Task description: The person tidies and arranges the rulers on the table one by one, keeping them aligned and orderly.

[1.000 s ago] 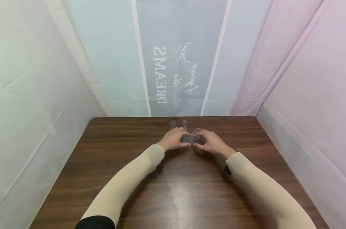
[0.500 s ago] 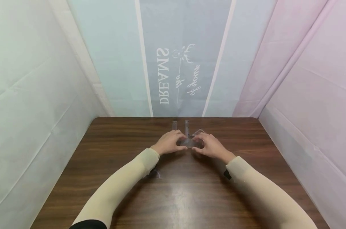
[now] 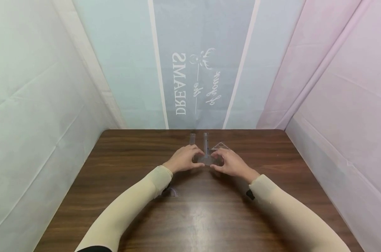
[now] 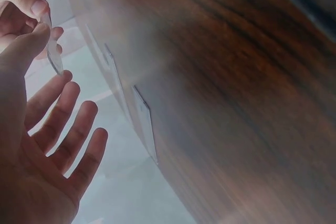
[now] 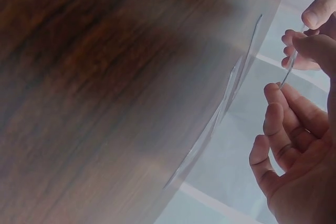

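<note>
Between my hands is a thin clear plastic piece with a curved edge (image 3: 206,160), held above the table; its exact kind is hard to make out. My left hand (image 3: 185,158) pinches its left side between thumb and index finger, the other fingers spread in the left wrist view. On the opposite side my right hand (image 3: 230,161) pinches it the same way. Just beyond the hands lie a clear ruler (image 3: 206,140), a clear set square (image 3: 220,145) and a narrow clear strip (image 3: 192,138), its near end hidden by my left hand.
A clear protractor (image 3: 174,192) lies on the brown wooden table (image 3: 209,217), partly covered by my left forearm. Fabric walls enclose the table at the back and both sides; the back cloth (image 3: 196,87) carries mirrored lettering.
Both hands have drawn slightly nearer with the plastic piece, uncovering more of the ruler and set square. More of the protractor shows beside my left forearm. The head view has shifted a little.
</note>
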